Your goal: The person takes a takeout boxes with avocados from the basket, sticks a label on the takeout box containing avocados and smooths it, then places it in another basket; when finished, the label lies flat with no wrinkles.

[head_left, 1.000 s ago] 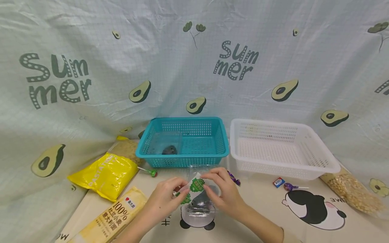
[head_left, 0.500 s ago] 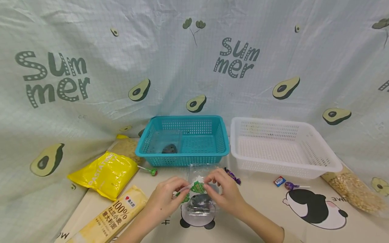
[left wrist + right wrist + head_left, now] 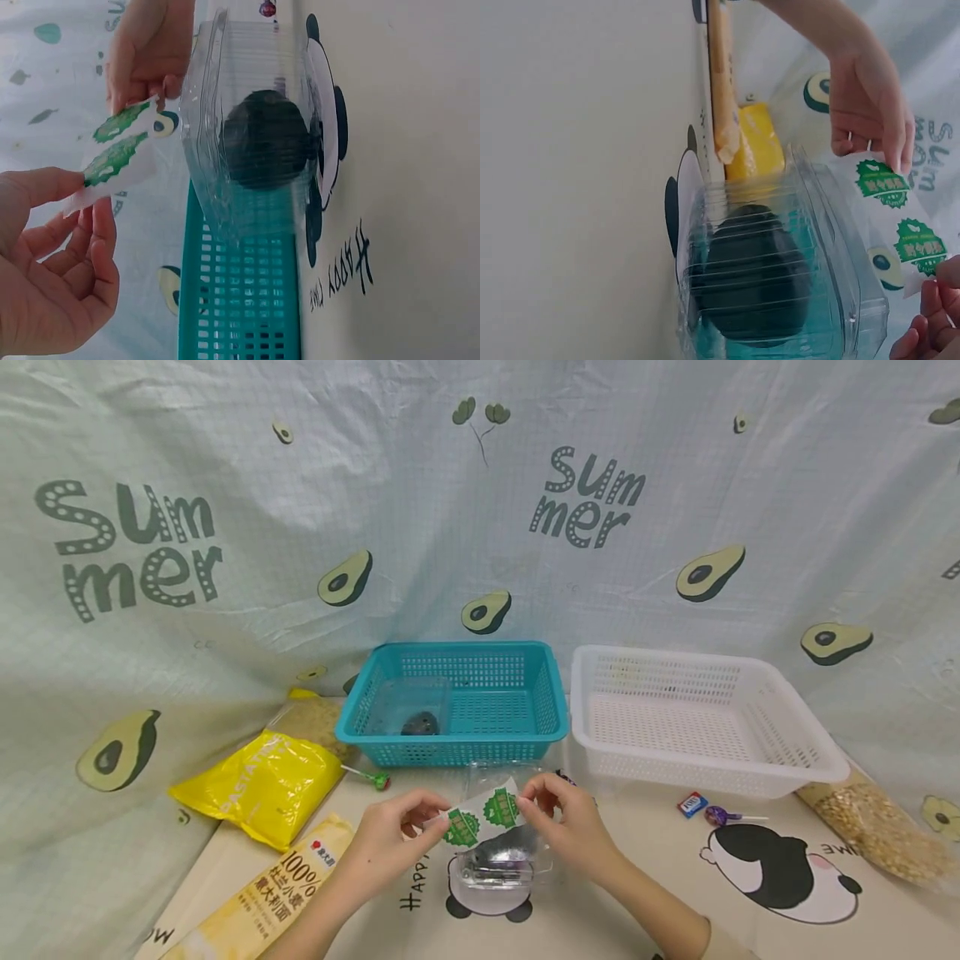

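My left hand (image 3: 393,839) and right hand (image 3: 570,827) pinch opposite ends of a white strip with two green jagged-edged stickers (image 3: 480,818). In the left wrist view, the strip of stickers (image 3: 112,157) stretches between thumbs and fingertips, above the table. Below and behind it stands a clear plastic clamshell box (image 3: 498,877), its lid side towards the hands. Through the ribbed plastic shows a dark, rounded fruit like an avocado (image 3: 756,277). Neither hand grips the box.
Behind are a teal basket (image 3: 510,738), holding another clear box with a dark fruit (image 3: 420,724), and a white basket (image 3: 705,764). Left lie a yellow bag (image 3: 262,785), a pasta pack (image 3: 277,893) and a green lollipop (image 3: 381,782); right, a small candy (image 3: 692,805), purple lollipop (image 3: 716,815) and grain bag (image 3: 870,835).
The hands have moved slightly apart, the left one a little left and up. The sticker strip, bent and partly covered by fingers before, is now spread out with both green stickers showing.
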### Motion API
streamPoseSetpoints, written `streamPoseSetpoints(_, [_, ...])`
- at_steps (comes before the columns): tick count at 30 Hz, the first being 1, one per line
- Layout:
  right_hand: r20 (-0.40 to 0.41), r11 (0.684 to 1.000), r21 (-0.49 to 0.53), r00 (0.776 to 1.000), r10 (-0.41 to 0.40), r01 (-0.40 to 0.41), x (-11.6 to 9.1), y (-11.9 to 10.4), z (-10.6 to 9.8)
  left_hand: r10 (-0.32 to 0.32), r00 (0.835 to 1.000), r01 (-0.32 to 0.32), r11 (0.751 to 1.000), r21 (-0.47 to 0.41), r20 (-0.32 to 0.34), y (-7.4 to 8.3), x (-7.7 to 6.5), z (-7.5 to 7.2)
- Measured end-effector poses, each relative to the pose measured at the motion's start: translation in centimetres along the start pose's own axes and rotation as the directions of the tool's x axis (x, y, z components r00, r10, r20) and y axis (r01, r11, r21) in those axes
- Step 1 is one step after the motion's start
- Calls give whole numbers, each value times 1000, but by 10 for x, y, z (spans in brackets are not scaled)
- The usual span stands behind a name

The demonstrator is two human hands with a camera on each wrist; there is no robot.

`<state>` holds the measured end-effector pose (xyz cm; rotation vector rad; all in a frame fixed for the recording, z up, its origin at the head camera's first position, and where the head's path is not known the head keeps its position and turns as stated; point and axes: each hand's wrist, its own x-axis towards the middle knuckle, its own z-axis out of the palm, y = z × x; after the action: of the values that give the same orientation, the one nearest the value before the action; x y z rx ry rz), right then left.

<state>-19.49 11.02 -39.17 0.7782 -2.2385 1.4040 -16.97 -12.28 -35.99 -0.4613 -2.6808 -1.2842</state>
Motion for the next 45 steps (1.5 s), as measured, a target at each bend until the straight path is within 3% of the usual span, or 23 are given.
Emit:
streamPoseSetpoints(5, [53, 987, 37, 986, 157, -159, 2, -1, -2, -23, 1000, 23, 999, -29, 1, -5, -1, -3])
streamPoseSetpoints(12, [111, 985, 17, 979, 170, -173, 5, -25, -6, -38, 999, 38, 999, -21, 8, -7, -2, -5])
streamPoseSetpoints(18, [129, 986, 11, 979, 161, -163, 2, -13, 0, -73, 997, 74, 996, -55, 13, -9, -3, -8])
streamPoseSetpoints(23, [61, 975, 30, 974, 217, -219, 3, 4, -3, -148, 989, 146, 987, -67, -16, -11, -4, -17])
streamPoseSetpoints(27, [26, 951, 67, 954, 300, -301, 6, 8, -13, -200, 977, 197, 979, -45, -79, -15, -3, -28])
streamPoseSetpoints(32, [65, 923, 78, 926, 372, -377, 7, 0, -18, -266, 956, 264, 964, -37, -123, -35, 6, -38])
streamPoseSetpoints(35, [60, 919, 88, 923, 381, -385, 7, 4, -18, -322, 943, 319, 947, -47, -85, -58, 10, -37])
streamPoseSetpoints(40, [68, 917, 107, 923, 379, -385, 5, 22, -15, -373, 928, 372, 926, 67, 12, -89, 10, -27])
streamPoseSetpoints(45, [72, 900, 119, 908, 414, -420, 7, 22, -14, -354, 935, 334, 902, 273, 24, -86, 13, -22])
